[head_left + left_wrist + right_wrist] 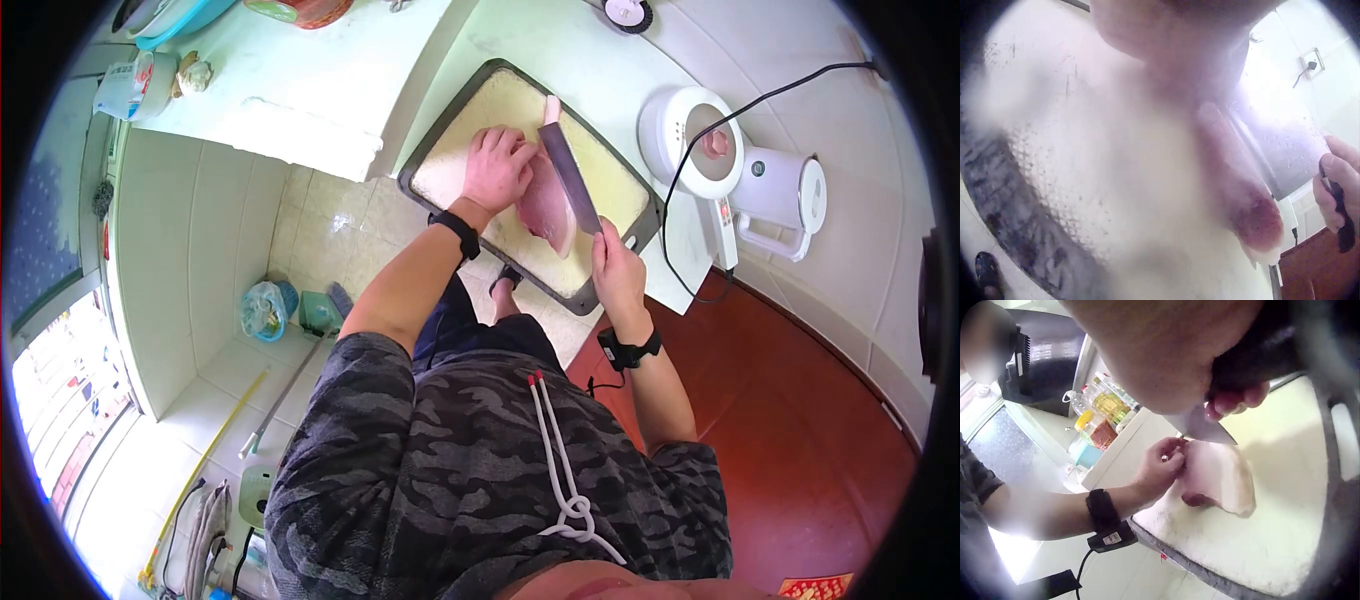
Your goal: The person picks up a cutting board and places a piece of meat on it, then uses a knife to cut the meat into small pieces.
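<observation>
A slab of raw pork (546,205) with a pale fatty edge lies on a cream cutting board (610,165) with a dark rim. My left hand (497,168) holds the slab near its far end, fingers bent against the meat (1219,475). In my right hand (618,270) is the handle of a broad-bladed kitchen knife (572,178). The blade stands along the fatty side of the pork, close against it in the left wrist view. A small pale pink strip (553,108) shows beyond the blade's far end. My palm hides part of the blade in the right wrist view.
Right of the board stand a white lidded cooker (690,140) and a white kettle (780,200), with a black cord (745,112) looping across. A pale counter (300,80) lies to the left. Bottles and jars (1107,406) stand behind the left hand.
</observation>
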`<state>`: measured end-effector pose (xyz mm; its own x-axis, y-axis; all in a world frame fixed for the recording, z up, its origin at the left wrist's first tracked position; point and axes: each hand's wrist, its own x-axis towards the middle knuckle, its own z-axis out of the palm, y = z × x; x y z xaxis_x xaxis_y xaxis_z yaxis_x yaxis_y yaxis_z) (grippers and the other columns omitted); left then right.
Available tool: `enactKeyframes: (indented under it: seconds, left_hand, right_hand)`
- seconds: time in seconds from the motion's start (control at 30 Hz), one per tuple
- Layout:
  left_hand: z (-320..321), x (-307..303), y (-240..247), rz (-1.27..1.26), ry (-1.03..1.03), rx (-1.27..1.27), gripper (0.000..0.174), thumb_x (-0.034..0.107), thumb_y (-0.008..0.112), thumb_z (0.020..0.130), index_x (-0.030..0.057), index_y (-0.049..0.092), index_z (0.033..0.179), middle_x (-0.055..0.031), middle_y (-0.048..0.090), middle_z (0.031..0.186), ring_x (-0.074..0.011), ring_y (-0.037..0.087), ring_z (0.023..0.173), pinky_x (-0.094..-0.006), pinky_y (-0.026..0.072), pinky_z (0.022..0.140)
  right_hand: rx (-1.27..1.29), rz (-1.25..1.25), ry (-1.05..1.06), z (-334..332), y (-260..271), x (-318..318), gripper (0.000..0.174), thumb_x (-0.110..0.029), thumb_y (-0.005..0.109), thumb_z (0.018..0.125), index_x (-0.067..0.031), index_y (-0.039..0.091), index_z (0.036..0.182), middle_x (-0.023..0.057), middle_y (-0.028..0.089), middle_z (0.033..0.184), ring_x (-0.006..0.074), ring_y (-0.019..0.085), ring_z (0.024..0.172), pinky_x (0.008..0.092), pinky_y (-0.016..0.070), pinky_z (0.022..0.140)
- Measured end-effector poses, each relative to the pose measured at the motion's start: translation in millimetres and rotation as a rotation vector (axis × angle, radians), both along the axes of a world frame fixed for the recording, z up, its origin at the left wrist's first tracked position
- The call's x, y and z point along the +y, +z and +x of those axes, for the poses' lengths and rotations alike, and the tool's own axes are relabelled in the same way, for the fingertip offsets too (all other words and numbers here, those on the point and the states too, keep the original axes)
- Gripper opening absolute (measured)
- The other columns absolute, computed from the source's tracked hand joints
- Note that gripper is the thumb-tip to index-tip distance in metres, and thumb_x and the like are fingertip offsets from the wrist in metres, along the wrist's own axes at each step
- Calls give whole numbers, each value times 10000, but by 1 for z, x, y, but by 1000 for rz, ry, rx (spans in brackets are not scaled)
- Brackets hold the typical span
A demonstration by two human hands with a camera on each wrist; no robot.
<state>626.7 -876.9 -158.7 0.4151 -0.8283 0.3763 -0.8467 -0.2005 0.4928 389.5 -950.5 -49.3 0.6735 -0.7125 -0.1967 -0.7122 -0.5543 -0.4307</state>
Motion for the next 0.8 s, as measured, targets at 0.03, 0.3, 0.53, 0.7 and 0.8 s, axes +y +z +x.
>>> enactKeyframes:
  seconds: [0.03,0.3,0.53,0.7,0.8]
  left_hand:
    - [-1,0,1,-16,13,-7,308,199,681,697,132,684,998,-98,589,1077,-321,539,1108,-473,418,999]
    - [11,4,17,141,11,91,444,352,764,701,96,653,1046,-102,589,1082,-323,520,1139,-472,389,1026]
    - [14,9,10,155,-95,138,519,447,801,710,89,644,1050,-97,591,1096,-329,519,1152,-474,375,1036]
    - [9,10,8,91,-80,143,494,428,798,717,92,640,1041,-95,604,1059,-321,538,1119,-465,383,1018]
    - [4,11,9,91,-51,153,478,404,801,716,95,636,1041,-99,617,1029,-318,562,1072,-458,401,979]
  right_hand:
    - [9,-67,84,-1,3,0,274,-242,542,991,-113,578,1230,171,699,837,396,674,693,500,528,631]
    - [225,-92,211,6,44,-11,156,-178,521,980,-77,558,1093,183,677,798,385,670,683,504,520,598]
    - [149,-63,242,38,5,-22,167,-201,492,998,-35,513,994,217,636,704,433,643,681,547,488,620]
    - [109,-59,223,98,-32,-33,207,-236,482,1007,-35,529,1021,226,645,721,436,647,691,549,492,627]
    - [65,-64,144,94,-39,-33,235,-255,466,1019,-32,538,1024,235,650,733,444,645,695,550,492,629]
